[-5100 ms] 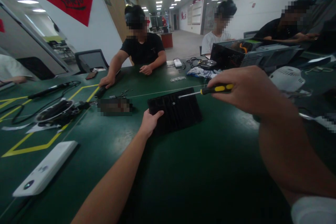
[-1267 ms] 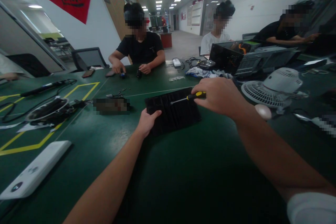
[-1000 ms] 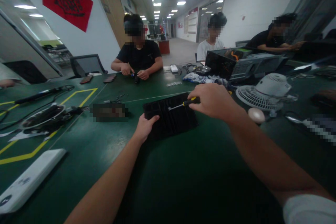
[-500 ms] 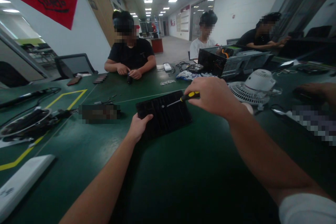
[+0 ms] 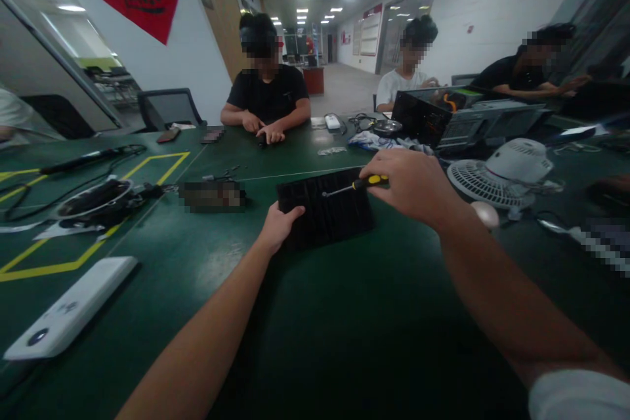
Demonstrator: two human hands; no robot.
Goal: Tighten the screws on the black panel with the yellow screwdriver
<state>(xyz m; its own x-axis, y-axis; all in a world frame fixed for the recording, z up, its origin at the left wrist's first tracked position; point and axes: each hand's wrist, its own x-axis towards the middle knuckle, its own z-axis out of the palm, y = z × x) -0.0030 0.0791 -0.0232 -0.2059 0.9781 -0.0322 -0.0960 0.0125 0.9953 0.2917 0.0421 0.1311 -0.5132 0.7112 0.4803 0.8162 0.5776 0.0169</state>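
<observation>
My left hand point(image 5: 280, 226) is closed on the left edge of a flat black rectangular panel point(image 5: 339, 223), thumb on top and fingers hidden beneath. The panel has ridges across its face and lies over the green table. In my right hand point(image 5: 411, 184) is a screwdriver point(image 5: 371, 181) with a yellow and black handle, gripped from above. Its metal shaft slants down to the left, and the tip is at a small silver round piece point(image 5: 325, 195), likely a screw, near the panel's upper middle. Whether tip and piece touch is hard to tell.
Right of the panel are a white fan point(image 5: 512, 167) and an opened computer case point(image 5: 443, 115). A white power strip-like object point(image 5: 73, 308) lies at front left, near cables point(image 5: 96, 200). Across the green table point(image 5: 221, 289) sits a person in black point(image 5: 268, 95); other people sit further right.
The view has turned left, so everything sits further right in the picture. Both hands keep their holds, and the screwdriver tip stays at the silver piece.
</observation>
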